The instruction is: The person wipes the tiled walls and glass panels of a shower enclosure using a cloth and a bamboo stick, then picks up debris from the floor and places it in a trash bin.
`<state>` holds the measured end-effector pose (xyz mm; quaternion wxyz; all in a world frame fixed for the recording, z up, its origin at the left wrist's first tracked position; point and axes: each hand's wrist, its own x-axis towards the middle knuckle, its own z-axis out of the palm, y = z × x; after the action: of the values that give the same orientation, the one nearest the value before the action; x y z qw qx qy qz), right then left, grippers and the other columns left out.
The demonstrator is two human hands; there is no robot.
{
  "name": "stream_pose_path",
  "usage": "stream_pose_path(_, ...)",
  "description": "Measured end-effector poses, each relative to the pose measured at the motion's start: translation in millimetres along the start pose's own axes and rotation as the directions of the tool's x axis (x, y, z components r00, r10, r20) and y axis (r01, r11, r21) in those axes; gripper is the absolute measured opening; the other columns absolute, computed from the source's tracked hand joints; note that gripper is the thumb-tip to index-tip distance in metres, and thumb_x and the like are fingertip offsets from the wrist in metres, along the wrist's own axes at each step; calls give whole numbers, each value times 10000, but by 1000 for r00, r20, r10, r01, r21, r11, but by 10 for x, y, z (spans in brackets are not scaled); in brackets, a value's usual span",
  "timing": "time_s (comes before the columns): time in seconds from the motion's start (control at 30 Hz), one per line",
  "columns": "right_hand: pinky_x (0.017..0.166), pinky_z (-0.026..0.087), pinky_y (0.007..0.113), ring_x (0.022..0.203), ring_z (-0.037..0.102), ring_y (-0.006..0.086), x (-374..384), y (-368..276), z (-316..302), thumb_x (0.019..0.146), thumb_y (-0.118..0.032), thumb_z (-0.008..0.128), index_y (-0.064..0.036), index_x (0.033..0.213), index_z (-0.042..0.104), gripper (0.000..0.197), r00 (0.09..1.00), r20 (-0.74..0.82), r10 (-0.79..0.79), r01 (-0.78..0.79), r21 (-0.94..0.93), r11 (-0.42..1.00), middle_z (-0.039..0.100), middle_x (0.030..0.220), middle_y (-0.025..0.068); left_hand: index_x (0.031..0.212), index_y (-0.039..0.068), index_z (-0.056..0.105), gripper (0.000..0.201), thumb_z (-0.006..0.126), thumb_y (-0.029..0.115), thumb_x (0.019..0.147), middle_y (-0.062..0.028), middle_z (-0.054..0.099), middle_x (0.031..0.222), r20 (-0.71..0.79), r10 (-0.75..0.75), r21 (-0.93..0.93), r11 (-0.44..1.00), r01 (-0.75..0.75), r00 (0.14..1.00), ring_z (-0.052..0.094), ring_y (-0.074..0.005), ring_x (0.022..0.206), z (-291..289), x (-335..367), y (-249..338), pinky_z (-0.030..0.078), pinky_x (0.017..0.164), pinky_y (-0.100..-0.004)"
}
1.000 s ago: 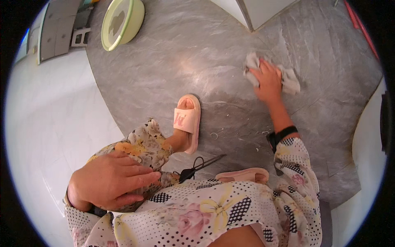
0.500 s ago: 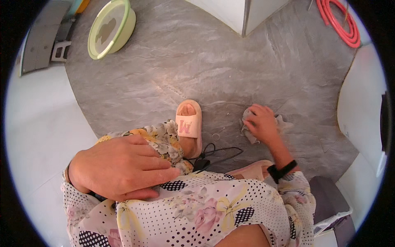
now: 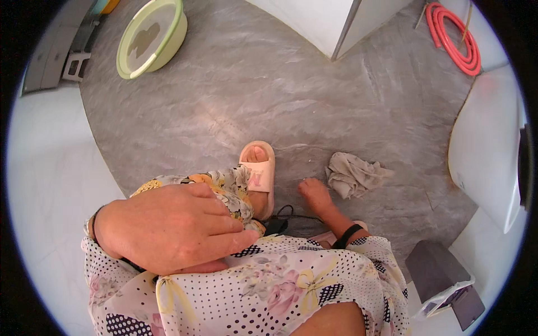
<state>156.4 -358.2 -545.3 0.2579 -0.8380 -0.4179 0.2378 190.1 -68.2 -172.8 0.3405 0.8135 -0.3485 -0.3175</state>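
My left hand [image 3: 174, 228] lies palm down on my floral-clothed knee, fingers stretched out and holding nothing. Low over the grey floor, my right hand [image 3: 316, 197] has its fingers drawn together at the tips. A tiny pale spot shows at those fingertips, too small to name. Just right of that hand, apart from it, a crumpled grey cloth [image 3: 356, 175] rests on the floor. Left of the hand is my foot in a pale pink slipper [image 3: 258, 173]. A black cord [image 3: 287, 213] lies between the slipper and my right wrist.
A pale green basin [image 3: 178, 42] holding water stands at the far left. A white corner panel [image 3: 314, 22] juts in at the top. The coiled red hose [image 3: 451, 42] lies far right, above a white curved fixture [image 3: 485, 145]. A dark bin [image 3: 437, 269] with a white liner sits lower right.
My right hand has let go of the grey cloth and moved left, toward where a small ring-shaped mark showed on the floor. The cloth stays behind. My left hand remains on my knee.
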Motion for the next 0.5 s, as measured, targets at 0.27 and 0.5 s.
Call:
stream_pose_path(0.27, 690, 467, 430, 812, 568, 314, -115, -46, -181, 770, -89, 549, -68, 897, 495, 140, 990, -91, 106, -103, 29, 994, 531, 858, 125, 1132, -4, 582, 459, 698, 238, 759, -121, 651, 896, 38, 4, 28, 1000, -5, 999, 637, -254, 823, -104, 54, 77, 471, 697, -354)
stream_pose_path(0.5, 592, 469, 439, 695, 579, 318, -249, 73, -127, 742, -126, 570, -68, 830, 519, 117, 988, -38, 151, -155, -208, 966, 542, 785, 118, 1128, -4, 573, 424, 675, 222, 785, -136, 639, 871, 46, 50, 49, 997, -52, 998, 621, -283, 774, -152, 163, 151, 468, 674, -370)
